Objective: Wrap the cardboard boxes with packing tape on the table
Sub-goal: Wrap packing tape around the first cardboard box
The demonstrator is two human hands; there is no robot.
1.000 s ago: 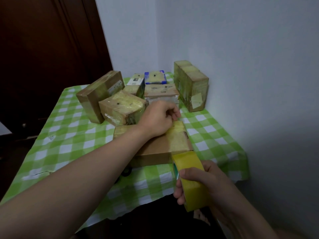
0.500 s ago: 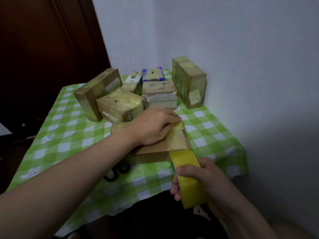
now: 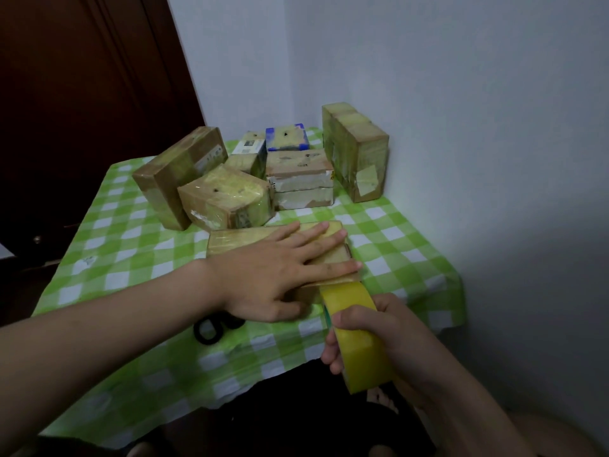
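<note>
left hand (image 3: 280, 275) flat, pressing box (image 3: 230, 239) | right hand (image 3: 389, 338) grips tape roll (image 3: 359, 338) | box looks light, stiff; hold by rim

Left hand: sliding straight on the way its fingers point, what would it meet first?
Beyond the right end of the flat brown cardboard box, the left hand would cross only bare green-checked tablecloth, then probably meet the white wall. The tall upright taped box seems to stand behind that line.

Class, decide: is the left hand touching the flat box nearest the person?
Touching. Head view: the left hand lies on the flat box, fingers across its top.
</note>
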